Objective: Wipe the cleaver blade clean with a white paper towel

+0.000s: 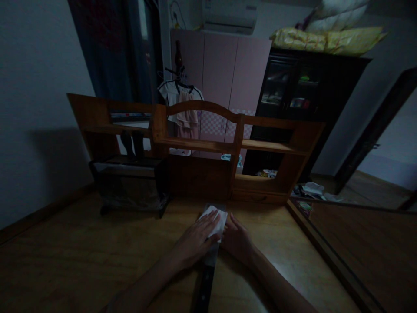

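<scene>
The left hand [200, 237] lies flat, with its fingers stretched out, on a white cloth or tissue [222, 221]. The cloth sits on the blade [211, 257] of a big knife. The right hand [239, 243] is by the other side of the blade, with its thumb up and its other fingers curled in. It is too dark to tell if those fingers pinch the cloth or the blade.

The knife lies on the wooden table [130, 261], with its black handle [205, 289] toward the person. The work looks partly done, I think, because both hands are at the blade. The cloth covers the middle of it. The far end and the part by the handle are bare. I cannot tell if those bits are clean, so they may be left to do.

Past the hands, a dark rack [130, 191] stands on the left, with two dark handles [138, 145] sticking up. A wooden shelf [198, 145] runs along the back. Behind it are clothes [187, 108] and a pink cupboard [218, 65].
</scene>
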The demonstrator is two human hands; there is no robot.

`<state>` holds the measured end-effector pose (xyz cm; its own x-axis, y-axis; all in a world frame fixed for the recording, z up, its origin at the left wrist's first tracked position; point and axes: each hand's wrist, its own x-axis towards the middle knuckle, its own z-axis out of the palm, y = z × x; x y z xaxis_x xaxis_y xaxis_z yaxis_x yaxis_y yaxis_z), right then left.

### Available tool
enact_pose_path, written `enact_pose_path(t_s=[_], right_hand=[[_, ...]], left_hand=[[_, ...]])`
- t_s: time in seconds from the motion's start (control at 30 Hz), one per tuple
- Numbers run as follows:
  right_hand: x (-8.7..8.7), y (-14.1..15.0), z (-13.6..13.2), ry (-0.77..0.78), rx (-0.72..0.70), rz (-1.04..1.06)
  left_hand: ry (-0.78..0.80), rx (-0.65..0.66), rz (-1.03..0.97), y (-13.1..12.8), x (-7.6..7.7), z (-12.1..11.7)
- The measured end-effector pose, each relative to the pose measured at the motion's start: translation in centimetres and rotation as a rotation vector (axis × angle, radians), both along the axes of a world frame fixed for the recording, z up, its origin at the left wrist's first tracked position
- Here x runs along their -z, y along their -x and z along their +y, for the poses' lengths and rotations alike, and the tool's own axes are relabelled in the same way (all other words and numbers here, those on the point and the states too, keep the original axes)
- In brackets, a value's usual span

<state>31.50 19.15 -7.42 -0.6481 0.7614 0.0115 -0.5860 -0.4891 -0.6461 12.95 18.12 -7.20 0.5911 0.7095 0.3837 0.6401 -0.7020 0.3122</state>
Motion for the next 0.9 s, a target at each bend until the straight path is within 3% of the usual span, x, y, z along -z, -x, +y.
enact_pose_path(t_s=[0.1,0.23,0.67,0.77,0.9], right_hand=[[-0.3,0.5,-0.4,-0.017,-0.026,-0.009],[-0.4,0.8,-0.5,-0.006,-0.022,-0.005],[0.7,0.1,0.2,-0.003,-0.066,-0.089],[0.7,0.3,0.2,-0.006,-0.068,-0.097],[0.9,0.5,0.2,0.013,-0.084,-0.079]], left_hand=[[0.043,0.143,0.013,-0.5,-0.6,-0.6],[0.064,0.146,-0.012,-0.7,-0.8,-0.7],[0.095,-0.284,-0.169,0.5,2.5,1.5],[0.097,-0.282,-0.185,0.4,1.9,1.3],[0.043,-0.184,-0.191,-0.4,0.1,0.3]])
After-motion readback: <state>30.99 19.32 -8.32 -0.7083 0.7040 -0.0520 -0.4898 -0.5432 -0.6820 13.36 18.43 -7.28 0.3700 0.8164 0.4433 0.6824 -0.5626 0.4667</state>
